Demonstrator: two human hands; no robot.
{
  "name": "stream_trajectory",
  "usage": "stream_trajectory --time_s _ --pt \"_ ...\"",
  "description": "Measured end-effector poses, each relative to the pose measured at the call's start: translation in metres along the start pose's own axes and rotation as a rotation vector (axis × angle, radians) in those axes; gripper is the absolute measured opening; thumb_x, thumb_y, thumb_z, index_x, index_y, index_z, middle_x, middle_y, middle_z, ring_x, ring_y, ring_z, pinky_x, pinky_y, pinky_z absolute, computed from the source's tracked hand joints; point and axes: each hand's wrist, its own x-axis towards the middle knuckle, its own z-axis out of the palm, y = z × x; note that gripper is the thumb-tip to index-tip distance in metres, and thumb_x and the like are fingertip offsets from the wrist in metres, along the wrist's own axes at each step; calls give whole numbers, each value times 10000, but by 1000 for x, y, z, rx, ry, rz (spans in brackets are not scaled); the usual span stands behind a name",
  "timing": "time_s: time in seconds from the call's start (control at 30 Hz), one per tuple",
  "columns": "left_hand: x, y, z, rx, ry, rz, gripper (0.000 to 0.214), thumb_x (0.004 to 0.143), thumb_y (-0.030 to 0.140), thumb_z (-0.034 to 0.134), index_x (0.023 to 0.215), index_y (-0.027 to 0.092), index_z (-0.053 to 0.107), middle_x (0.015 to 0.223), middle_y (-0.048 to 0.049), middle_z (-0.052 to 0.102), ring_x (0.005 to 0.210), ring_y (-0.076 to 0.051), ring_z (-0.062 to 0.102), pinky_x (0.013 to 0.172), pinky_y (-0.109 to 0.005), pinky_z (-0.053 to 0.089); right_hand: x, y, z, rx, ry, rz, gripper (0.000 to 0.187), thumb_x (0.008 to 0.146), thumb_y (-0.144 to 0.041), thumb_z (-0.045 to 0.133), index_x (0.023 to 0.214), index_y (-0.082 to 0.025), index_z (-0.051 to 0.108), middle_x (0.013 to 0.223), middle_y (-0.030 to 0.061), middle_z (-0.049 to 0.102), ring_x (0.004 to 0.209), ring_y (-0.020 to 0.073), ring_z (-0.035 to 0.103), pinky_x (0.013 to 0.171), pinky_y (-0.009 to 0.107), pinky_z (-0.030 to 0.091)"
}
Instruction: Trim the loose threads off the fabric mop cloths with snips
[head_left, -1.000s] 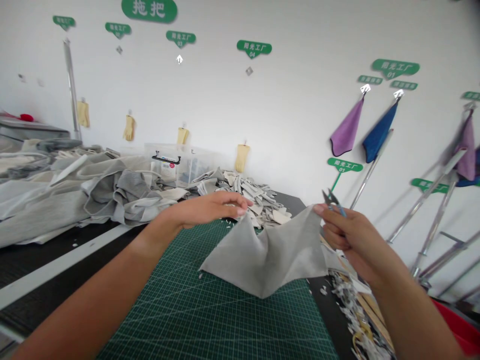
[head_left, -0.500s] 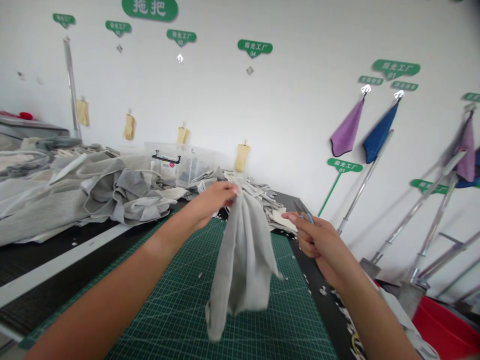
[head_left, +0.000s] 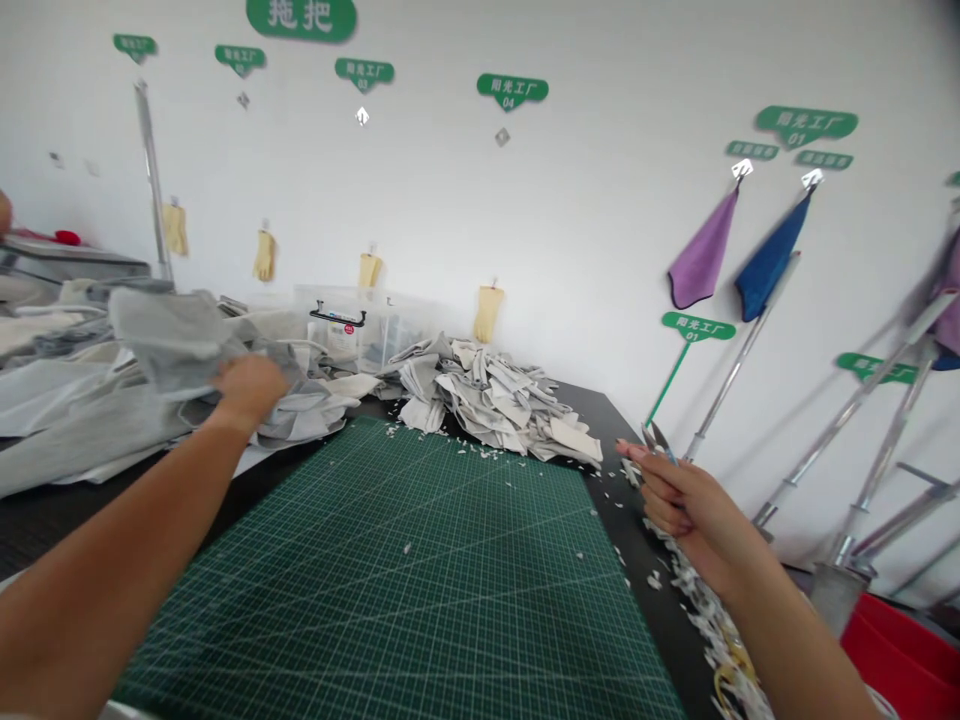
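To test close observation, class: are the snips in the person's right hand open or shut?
Open: the two blades of the thread snips spread in a narrow V above the right hand.

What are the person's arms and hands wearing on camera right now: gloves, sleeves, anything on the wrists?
Nothing shows on either. The left hand and right hand are bare, without gloves. The left forearm and right forearm are bare too, with no sleeve, watch, band, cable or marking in view.
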Motion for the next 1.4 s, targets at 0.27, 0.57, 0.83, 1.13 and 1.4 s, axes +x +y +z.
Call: stream_trajectory --time_s 0.27,0.57,0.83,1.13,1.4 --pt "15 -37 61 173 228 -84 483 865 208 468 1243 -89 508 1315 -327 506 1207 -417 411 957 -609 311 18 16 9 -29 -88 57 344 841 -376 741 1088 -151 659 570 -114 159 428 33 114 371 195 81" --pt "-6 -50 71 149 466 -48 578 868 341 537 1334 3 482 1398 -303 417 1249 -431 322 903 -669 343 32 25 30 -105 -128 113 356 814 -405 755 1037 -143 663 558 -116 181 419 29 129 370 192 67" --pt "35 -76 101 167 284 -73 581 909 413 498 1445 191 468 1410 -231 442 1205 -401 387 851 -699 375 74 43 44 -148 -165 145 394 808 -442 747 1048 -140 667 555 -113 203 422 31 143 374 193 74" --pt "97 -88 129 146 168 -74 616 947 462 441 1503 204 379 1509 -248 287 1274 -442 315 900 -667 367 145 80 58 -137 -217 241 386 797 -422 742 1041 -140 642 532 -123 202 409 33 129 370 198 59" --pt "137 -60 147 99 127 -215 534 980 407 402 1453 158 406 1557 -290 172 1312 -482 258 837 -638 401 186 103 79 -152 -266 268 382 780 -447 732 1001 -160 612 517 -132 191 397 35 119 369 193 56"
